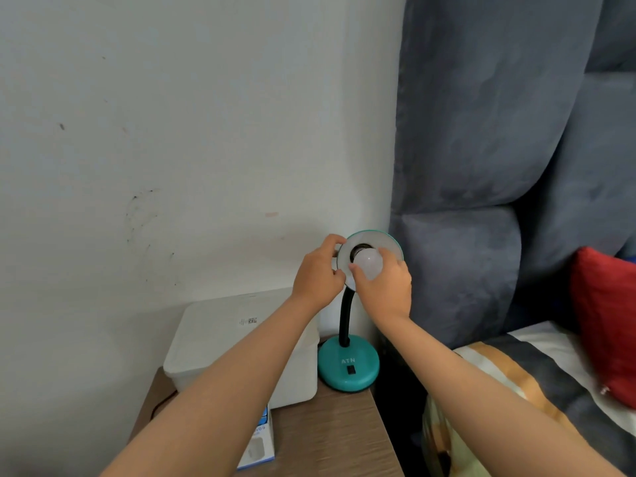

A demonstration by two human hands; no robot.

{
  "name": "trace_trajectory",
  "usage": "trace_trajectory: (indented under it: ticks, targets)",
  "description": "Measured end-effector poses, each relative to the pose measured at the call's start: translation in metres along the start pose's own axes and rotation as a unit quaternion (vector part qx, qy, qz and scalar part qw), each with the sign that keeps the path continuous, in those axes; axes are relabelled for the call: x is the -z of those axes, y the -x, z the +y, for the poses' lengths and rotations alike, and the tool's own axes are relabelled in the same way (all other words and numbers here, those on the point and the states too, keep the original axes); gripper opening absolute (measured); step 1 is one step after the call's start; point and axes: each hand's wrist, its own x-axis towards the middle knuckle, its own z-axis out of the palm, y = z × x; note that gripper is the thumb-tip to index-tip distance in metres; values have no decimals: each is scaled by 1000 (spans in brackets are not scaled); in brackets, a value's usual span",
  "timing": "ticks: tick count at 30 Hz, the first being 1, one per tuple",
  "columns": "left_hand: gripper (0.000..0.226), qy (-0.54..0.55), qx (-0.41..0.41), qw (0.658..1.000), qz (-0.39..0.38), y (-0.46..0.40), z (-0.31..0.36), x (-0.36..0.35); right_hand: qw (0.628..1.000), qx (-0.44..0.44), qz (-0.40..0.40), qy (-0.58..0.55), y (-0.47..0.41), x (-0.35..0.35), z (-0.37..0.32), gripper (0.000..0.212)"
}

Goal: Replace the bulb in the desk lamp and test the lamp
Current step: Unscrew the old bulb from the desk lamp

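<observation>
Nearest, a small blue-and-white carton [256, 445] lies at the near edge of the desk [330, 435], largely hidden by the left forearm and its print unreadable. Behind it a white lidded box [220, 342] is partly covered by the same arm; its label is too small to read. To its right stands the teal lamp base [348, 366], marked ATN, with a black neck rising behind the hands. The left hand [318, 275] grips the left rim of the lamp shade [385, 244], fingers curled over the edge. The right hand [387, 287] holds the white bulb [369, 264] at the mouth of the shade, a fingertip on either side; the bulb's base and the socket lie in shadow, so whether it is seated cannot be told. Far right, a grey padded headboard [481, 132], striped bedding, and a red cushion [602, 321] cut off by the frame edge.
</observation>
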Motion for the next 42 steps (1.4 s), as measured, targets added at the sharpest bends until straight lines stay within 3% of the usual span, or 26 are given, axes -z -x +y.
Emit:
trace_trajectory:
  ticks: [13,19,42]
  targets:
    - [47,-16,21,999,18,6,5,4,998,52,-39,25,1,11,0,53]
    - [48,-28,21,999,24,9,6,6,996,66,-29,49,6,14,0,59]
    - [48,-43,14,998,54,13,0,7,994,21,-41,-100,3,5,-4,52]
